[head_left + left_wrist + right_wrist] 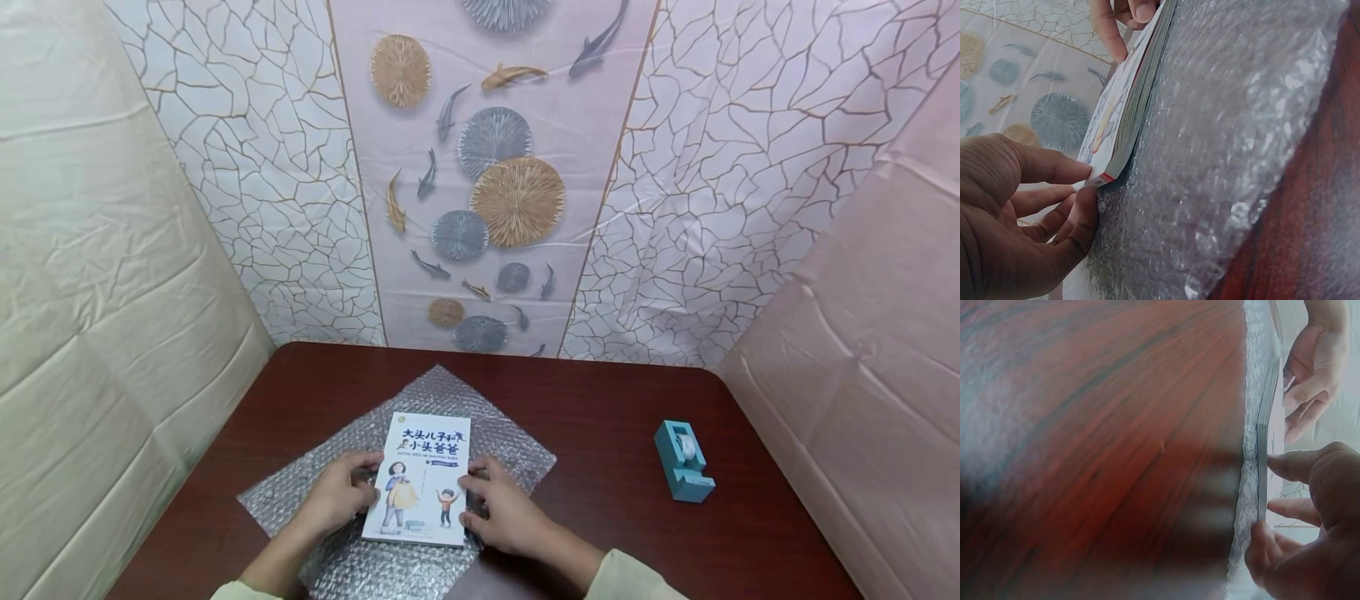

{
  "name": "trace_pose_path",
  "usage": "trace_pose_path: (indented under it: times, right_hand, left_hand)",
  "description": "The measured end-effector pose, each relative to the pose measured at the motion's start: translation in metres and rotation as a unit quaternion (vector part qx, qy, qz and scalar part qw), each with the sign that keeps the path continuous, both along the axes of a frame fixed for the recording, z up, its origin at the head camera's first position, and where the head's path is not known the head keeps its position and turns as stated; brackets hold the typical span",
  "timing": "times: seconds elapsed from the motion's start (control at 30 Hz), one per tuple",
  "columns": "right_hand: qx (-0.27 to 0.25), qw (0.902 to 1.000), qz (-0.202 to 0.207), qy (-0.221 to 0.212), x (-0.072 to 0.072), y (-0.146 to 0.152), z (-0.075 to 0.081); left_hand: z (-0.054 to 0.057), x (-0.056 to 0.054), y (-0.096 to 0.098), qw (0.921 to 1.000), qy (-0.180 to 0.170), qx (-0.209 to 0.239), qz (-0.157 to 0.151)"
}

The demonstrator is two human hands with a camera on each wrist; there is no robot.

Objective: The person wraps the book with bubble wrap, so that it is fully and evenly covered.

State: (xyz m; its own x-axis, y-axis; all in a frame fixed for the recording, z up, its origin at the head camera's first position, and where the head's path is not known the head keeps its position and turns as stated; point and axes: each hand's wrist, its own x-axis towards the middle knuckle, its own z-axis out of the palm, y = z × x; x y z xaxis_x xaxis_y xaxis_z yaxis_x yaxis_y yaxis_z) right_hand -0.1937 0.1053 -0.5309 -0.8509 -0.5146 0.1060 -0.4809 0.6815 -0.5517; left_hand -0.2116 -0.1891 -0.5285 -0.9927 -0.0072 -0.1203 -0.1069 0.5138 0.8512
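Note:
A white paperback book (422,492) with Chinese lettering and cartoon figures on its cover lies face up on a sheet of bubble wrap (322,458). My left hand (337,492) holds its left edge; the left wrist view shows the thumb and fingers of that left hand (1029,212) at the spine's corner. On the opposite side, my right hand (510,512) grips the right edge. In the right wrist view, fingertips of the right hand (1316,519) touch the book's side (1262,450), close above the bubble wrap (1249,462).
A teal tape dispenser (684,462) with a roll of clear tape stands on the right of the dark red wooden table (600,417). Patterned cloth (480,167) hangs behind the table, and pale padded panels (97,292) flank it.

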Motion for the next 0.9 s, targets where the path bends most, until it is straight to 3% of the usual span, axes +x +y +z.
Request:
trace_pose_path:
  times: [0.23, 0.43, 0.63, 0.9]
  right_hand:
    - [0.029, 0.9985, -0.018, 0.042, 0.0, -0.001, -0.001]
    - [0.043, 0.9974, 0.011, 0.057, -0.001, 0.004, -0.003]
    - [0.066, 0.9965, 0.03, 0.042, -0.002, 0.008, -0.003]
    - [0.069, 0.9958, 0.041, 0.042, -0.002, 0.01, -0.003]
  left_hand:
    - [-0.003, -0.002, -0.001, 0.9996, 0.003, -0.028, -0.006]
    - [-0.003, -0.001, -0.001, 0.9997, -0.001, -0.025, -0.007]
    - [-0.002, -0.004, 0.0, 0.9997, -0.015, -0.018, -0.007]
    - [0.001, -0.014, 0.0, 0.9984, -0.016, -0.046, -0.026]
